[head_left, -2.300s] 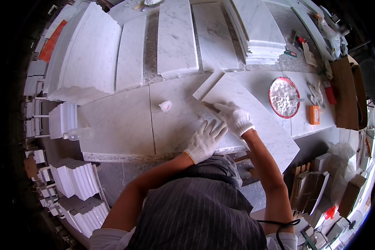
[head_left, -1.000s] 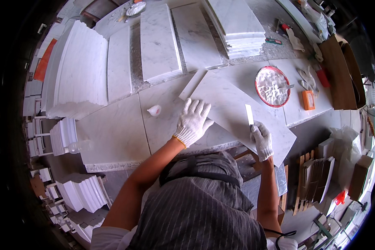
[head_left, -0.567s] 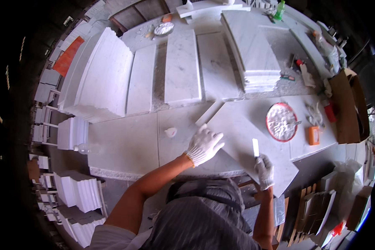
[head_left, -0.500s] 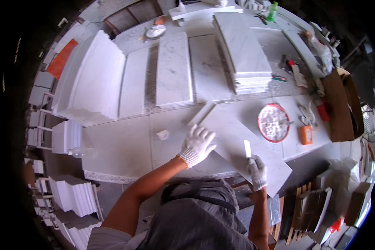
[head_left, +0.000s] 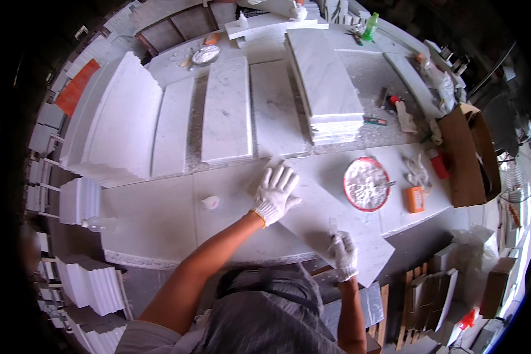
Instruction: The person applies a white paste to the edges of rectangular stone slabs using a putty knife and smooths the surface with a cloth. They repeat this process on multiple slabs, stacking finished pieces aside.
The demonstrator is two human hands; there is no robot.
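Observation:
A pale stone slab (head_left: 320, 207) lies slantwise on the worktop in front of me. My left hand (head_left: 276, 192), in a white knitted glove, rests flat over the slab's far end, fingers spread and holding nothing. Beneath its fingertips a narrow strip (head_left: 277, 163) is mostly covered. At the slab's near end my right hand (head_left: 345, 258), gloved too, is closed round a putty knife. The knife's blade (head_left: 333, 225) points away from me over the slab and looks faint. To the right stands a red-rimmed bowl (head_left: 366, 180) of white paste with a tool in it.
Several stone panels (head_left: 227, 112) lie across the back, with a thick stack (head_left: 324, 82) right of them and upright slabs (head_left: 115, 118) at left. An orange box (head_left: 415, 199), a cardboard box (head_left: 463, 156) and a spare glove sit at right. A small white container (head_left: 210, 202) stands left.
My left hand has slid over the narrow strip at the slab's far end. My right hand has turned the putty knife, whose blade now shows less. The whole view has shifted slightly.

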